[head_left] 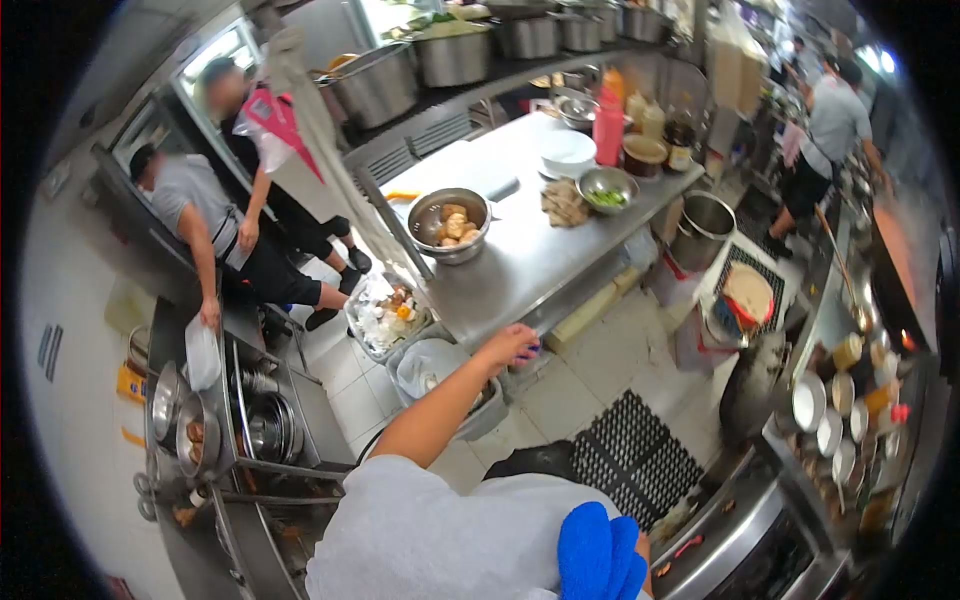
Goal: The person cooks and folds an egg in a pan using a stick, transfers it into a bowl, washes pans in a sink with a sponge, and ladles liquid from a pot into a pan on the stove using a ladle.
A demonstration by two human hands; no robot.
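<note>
My left hand (508,347) reaches forward past the steel table's front edge, with its fingers curled around something small and dark blue that I cannot make out. Below it stands a grey bin (484,410) with a clear plastic liner. A blue folded cloth or glove (590,550) lies against the right side of my grey shirt. Only a strip of my right arm shows beside it, and my right hand is out of view.
The steel table (490,295) holds a pot (449,226) of brown food, plates, greens and bottles. A waste bin (388,318) stands left. Two people are at left, another at upper right by the stove. A black mat (636,455) covers floor.
</note>
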